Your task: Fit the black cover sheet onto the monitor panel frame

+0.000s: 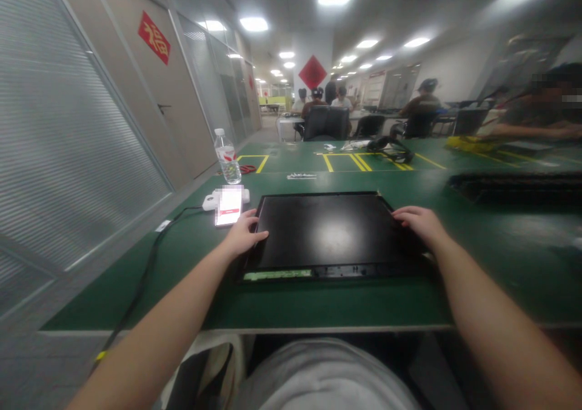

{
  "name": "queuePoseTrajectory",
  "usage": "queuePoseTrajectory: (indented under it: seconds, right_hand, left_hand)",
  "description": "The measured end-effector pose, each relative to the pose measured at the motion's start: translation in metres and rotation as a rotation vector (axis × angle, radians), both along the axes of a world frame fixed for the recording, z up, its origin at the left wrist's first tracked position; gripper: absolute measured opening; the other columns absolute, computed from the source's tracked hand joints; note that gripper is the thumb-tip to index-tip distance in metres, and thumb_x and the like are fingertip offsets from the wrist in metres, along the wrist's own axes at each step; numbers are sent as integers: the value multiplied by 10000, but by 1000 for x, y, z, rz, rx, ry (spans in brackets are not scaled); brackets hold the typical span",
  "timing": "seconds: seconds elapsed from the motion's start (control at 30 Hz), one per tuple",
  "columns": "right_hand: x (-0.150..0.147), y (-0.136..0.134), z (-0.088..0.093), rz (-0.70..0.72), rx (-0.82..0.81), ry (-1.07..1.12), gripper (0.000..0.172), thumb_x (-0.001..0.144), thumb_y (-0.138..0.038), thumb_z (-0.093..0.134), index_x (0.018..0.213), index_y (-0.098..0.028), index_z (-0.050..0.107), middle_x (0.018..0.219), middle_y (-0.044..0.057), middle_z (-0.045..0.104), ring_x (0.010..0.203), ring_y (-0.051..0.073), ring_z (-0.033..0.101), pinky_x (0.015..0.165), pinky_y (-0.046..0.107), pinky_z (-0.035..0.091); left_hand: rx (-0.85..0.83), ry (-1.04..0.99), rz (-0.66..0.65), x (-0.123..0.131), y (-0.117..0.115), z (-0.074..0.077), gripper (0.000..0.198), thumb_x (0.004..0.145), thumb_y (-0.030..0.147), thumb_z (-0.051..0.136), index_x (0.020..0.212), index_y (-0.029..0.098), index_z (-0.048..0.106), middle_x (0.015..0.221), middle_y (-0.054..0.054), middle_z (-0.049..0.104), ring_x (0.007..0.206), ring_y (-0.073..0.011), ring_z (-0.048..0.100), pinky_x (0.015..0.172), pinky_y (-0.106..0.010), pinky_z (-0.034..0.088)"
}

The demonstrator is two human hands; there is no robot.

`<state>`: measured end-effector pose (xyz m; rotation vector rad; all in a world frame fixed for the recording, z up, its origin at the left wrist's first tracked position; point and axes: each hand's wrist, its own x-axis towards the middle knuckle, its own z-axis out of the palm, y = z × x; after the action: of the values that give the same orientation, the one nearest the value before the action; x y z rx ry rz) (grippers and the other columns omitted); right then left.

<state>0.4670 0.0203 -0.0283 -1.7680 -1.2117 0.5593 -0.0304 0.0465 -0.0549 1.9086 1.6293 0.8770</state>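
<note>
A black flat display panel (325,231) lies on the green table in front of me, its glossy screen facing up and reflecting a ceiling light. Along its near edge a green circuit strip (277,274) shows in the dark frame. My left hand (243,234) grips the panel's left edge, thumb over the top and fingers at the side. At the right edge, near the far corner, my right hand (422,225) holds the frame with bent fingers; its thumb is hidden.
On the left stand a water bottle (228,158), a lit phone (228,205) and a white power strip (209,201) with a black cable (152,258). Red-handled scissors (248,169) lie behind. A long black part (513,188) is at the right. People sit farther back.
</note>
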Motion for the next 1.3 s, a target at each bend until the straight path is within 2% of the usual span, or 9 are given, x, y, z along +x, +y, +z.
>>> queuePoseTrajectory:
  seconds: [0.27, 0.43, 0.9, 1.3]
  right_hand:
    - [-2, -1, 1, -6, -15, -5, 169, 592, -337, 690, 693, -231, 775, 735, 42, 743, 632, 192, 608, 708, 339, 488]
    - [-1, -1, 0, -7, -12, -24, 181, 602, -350, 688, 708, -233, 778, 745, 49, 748, 643, 200, 619, 713, 344, 491]
    - [2, 0, -2, 3, -13, -16, 170, 604, -340, 703, 712, -234, 780, 726, 41, 746, 646, 206, 629, 702, 346, 493]
    - [2, 0, -2, -4, -17, -22, 167, 612, -332, 698, 714, -232, 785, 760, 44, 758, 652, 201, 627, 704, 343, 490]
  left_hand:
    - [12, 43, 19, 1, -2, 3, 519, 666, 464, 799, 1073, 147, 747, 1593, -193, 457, 1469, -396, 449, 1212, -501, 377]
    - [-12, 25, 18, 1, -3, 4, 576, 648, 503, 801, 1099, 149, 739, 1602, -195, 445, 1466, -398, 452, 1194, -502, 398]
    - [-19, -18, 20, 3, -6, 5, 582, 624, 513, 821, 1077, 157, 742, 1600, -197, 444, 1463, -402, 458, 1186, -511, 411]
    - [-8, 116, 29, 4, -4, 6, 607, 664, 499, 787, 1130, 114, 732, 1560, -232, 484, 1442, -413, 476, 1195, -512, 389]
